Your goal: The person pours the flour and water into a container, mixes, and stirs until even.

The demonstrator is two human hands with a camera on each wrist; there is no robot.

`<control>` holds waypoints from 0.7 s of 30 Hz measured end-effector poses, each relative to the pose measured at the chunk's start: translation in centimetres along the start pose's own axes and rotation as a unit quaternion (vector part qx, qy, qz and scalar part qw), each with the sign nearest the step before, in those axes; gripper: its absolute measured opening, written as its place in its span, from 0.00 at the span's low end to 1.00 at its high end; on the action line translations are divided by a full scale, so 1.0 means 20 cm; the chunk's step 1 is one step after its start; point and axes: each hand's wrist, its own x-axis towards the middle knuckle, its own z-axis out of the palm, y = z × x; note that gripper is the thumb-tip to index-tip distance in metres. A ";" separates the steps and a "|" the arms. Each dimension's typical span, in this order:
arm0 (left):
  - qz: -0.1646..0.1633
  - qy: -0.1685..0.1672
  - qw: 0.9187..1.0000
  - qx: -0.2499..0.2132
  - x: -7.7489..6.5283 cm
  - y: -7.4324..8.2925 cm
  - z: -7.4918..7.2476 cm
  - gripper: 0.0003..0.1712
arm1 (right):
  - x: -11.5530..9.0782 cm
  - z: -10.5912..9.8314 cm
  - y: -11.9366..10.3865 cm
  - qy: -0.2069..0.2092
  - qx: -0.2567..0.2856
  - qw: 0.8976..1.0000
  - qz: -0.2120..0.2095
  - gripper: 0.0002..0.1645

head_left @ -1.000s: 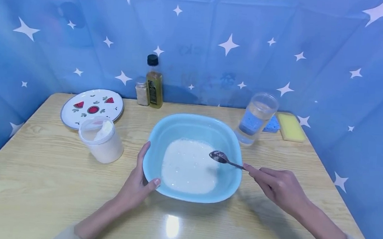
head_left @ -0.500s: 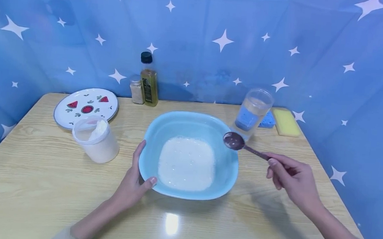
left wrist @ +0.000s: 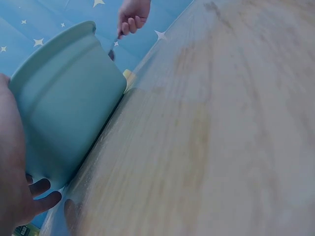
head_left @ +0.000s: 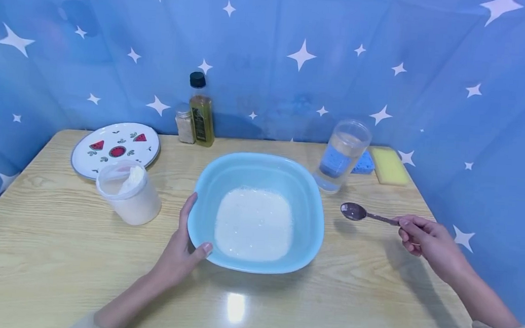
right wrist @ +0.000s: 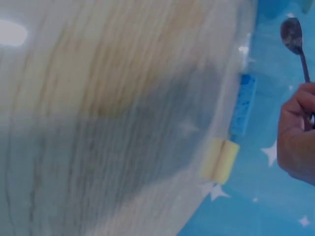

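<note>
A light blue plastic basin (head_left: 303, 248) stands mid-table with white, slightly bubbly liquid (head_left: 254, 225) in its bottom. My left hand (head_left: 180, 252) holds the basin's near left side, thumb over the rim and fingers along the outer wall, as the left wrist view also shows. To the right of the basin, my right hand (head_left: 435, 247) pinches a dark spoon (head_left: 354, 211) by the end of its handle. The spoon is held above the table, bowl towards the basin, with whitish residue in it. In the right wrist view the spoon (right wrist: 292, 35) points upward from the hand.
Left of the basin are an open white tub (head_left: 137, 203) and a watermelon-patterned plate (head_left: 85, 154). An oil bottle (head_left: 202, 121) and a small jar (head_left: 184, 128) stand at the back. A glass of water (head_left: 341, 157), a blue sponge (head_left: 364, 163) and a yellow sponge (head_left: 389, 166) are back right.
My right hand has carried the spoon from over the basin to the right, clear of its rim. The left hand stays on the basin. The whole head view has shifted slightly.
</note>
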 end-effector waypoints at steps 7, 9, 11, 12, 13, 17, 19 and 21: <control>0.010 -0.007 1.000 -0.010 0.00 0.00 0.00 0.53 | 0.06 -0.01 0.07 -0.054 -0.055 0.996 0.041 0.13; 0.009 -0.003 1.000 -0.008 0.00 0.00 0.00 0.53 | 0.08 0.00 0.07 -0.058 -0.066 0.994 0.058 0.16; 0.007 -0.001 1.000 -0.006 0.00 0.00 0.00 0.54 | 0.09 0.00 0.07 -0.059 -0.081 0.992 0.072 0.19; 0.006 -0.001 1.000 -0.004 0.00 0.00 0.00 0.54 | 0.10 0.01 0.07 -0.057 -0.091 0.991 0.080 0.21; 0.006 -0.001 1.000 -0.004 0.00 0.00 0.00 0.54 | 0.11 0.01 0.07 -0.052 -0.107 0.989 0.086 0.22; 0.004 -0.002 1.000 -0.003 0.00 0.00 0.00 0.54 | 0.12 0.03 0.08 -0.025 -0.187 0.977 0.102 0.24; 0.005 -0.002 1.000 -0.005 0.00 0.00 0.00 0.54 | 0.13 0.04 0.09 -0.018 -0.232 0.967 0.101 0.24; 0.007 -0.004 1.000 -0.009 0.00 0.00 0.00 0.53 | 0.13 0.04 0.10 -0.010 -0.273 0.957 0.100 0.27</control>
